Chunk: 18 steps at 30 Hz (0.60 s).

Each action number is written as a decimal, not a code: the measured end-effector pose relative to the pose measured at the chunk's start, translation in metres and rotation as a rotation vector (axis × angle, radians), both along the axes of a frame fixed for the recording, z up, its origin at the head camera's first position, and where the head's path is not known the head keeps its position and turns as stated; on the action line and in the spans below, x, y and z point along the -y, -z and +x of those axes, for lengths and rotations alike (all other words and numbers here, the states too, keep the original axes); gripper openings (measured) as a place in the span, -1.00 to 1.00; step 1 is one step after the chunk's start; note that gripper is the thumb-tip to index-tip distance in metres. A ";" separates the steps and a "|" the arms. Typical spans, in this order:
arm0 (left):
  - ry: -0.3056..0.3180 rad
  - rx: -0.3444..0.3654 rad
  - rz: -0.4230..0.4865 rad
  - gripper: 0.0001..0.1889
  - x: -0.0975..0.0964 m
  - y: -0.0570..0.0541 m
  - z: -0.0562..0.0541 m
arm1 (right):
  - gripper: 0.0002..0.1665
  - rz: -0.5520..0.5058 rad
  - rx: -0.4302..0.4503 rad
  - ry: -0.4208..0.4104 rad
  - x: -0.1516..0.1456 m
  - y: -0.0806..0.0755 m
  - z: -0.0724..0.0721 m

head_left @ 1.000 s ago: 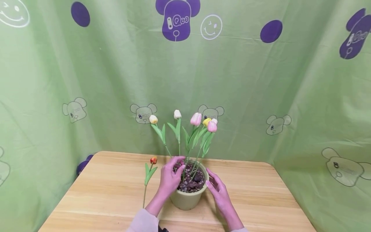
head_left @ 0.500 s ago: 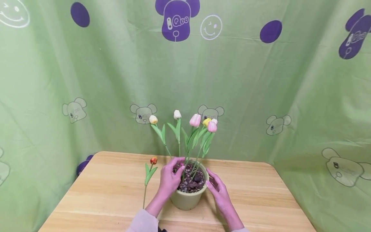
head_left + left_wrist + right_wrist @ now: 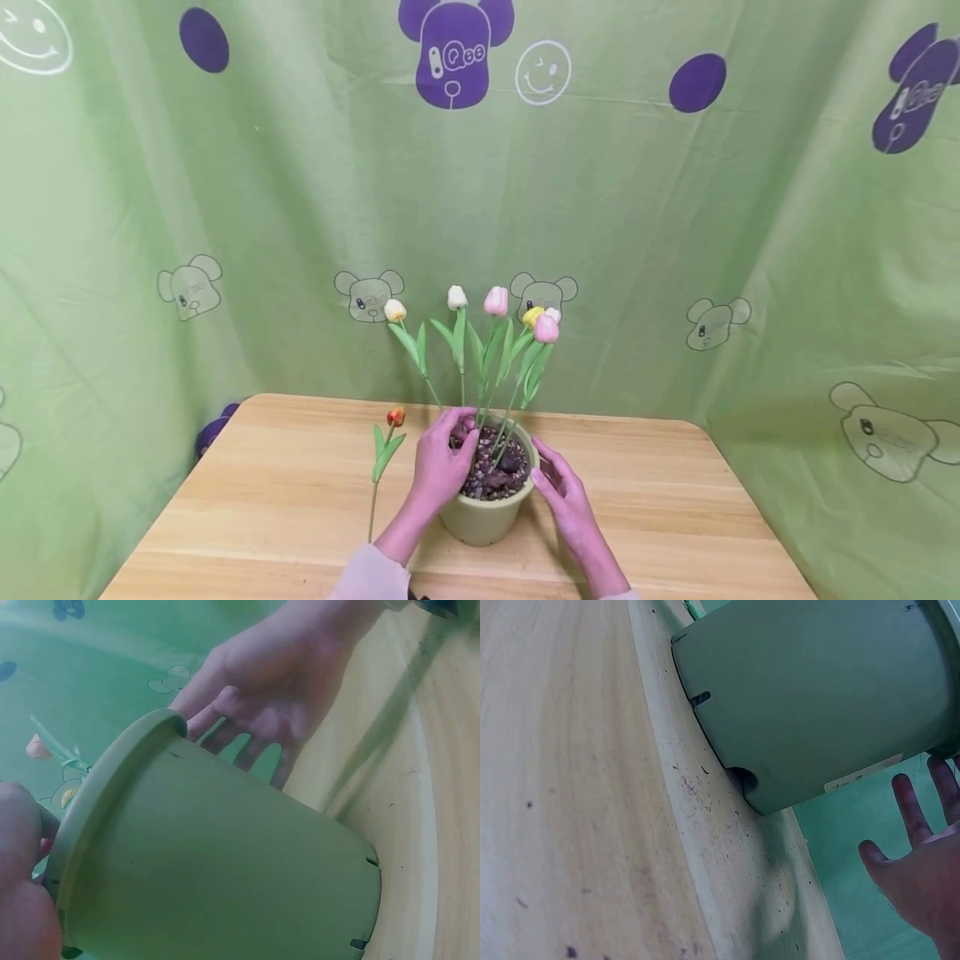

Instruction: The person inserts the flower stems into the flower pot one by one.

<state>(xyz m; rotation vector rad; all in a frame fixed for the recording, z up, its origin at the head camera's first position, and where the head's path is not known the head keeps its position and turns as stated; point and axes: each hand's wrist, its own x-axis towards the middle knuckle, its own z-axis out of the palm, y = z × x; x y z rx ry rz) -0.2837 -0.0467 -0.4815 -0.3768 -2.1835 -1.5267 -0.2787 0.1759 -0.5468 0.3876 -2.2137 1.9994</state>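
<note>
A green plant pot (image 3: 480, 523) filled with dark, pebbly soil (image 3: 495, 482) stands upright on the table. My left hand (image 3: 441, 458) reaches over its left rim, thumb and fingers pinching the stem of a pink tulip (image 3: 496, 302) low down near the soil. Against the right side of the rim rests my right hand (image 3: 566, 500), its fingers spread and fairly straight, as the left wrist view also shows. Around the held stem stand other tulips: a cream one (image 3: 394, 311), a white one (image 3: 457, 297), a yellow one (image 3: 533, 317) and a second pink one (image 3: 547, 328).
A red-orange tulip (image 3: 395, 417) lies on the wooden table (image 3: 645, 517) left of the pot, its lower stem end hidden by the left sleeve. Small dark crumbs (image 3: 571, 951) are scattered on the tabletop. Green printed curtain (image 3: 622, 208) surrounds the table at the back and sides.
The pink tulip in my left hand has swung a little left and more upright, away from the yellow and second pink ones. The right hand has stayed at the rim.
</note>
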 end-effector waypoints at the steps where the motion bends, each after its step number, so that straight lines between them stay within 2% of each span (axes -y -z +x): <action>1: 0.002 0.002 0.014 -0.68 0.000 0.000 0.000 | -0.40 -0.003 0.004 0.000 0.000 0.000 0.000; 8: -0.004 -0.002 0.080 -0.69 -0.001 0.002 -0.001 | -0.41 -0.017 0.003 -0.003 0.001 0.001 0.000; 18: -0.008 0.024 0.138 -0.68 -0.001 -0.001 0.000 | -0.41 -0.014 -0.001 -0.009 0.000 0.001 -0.001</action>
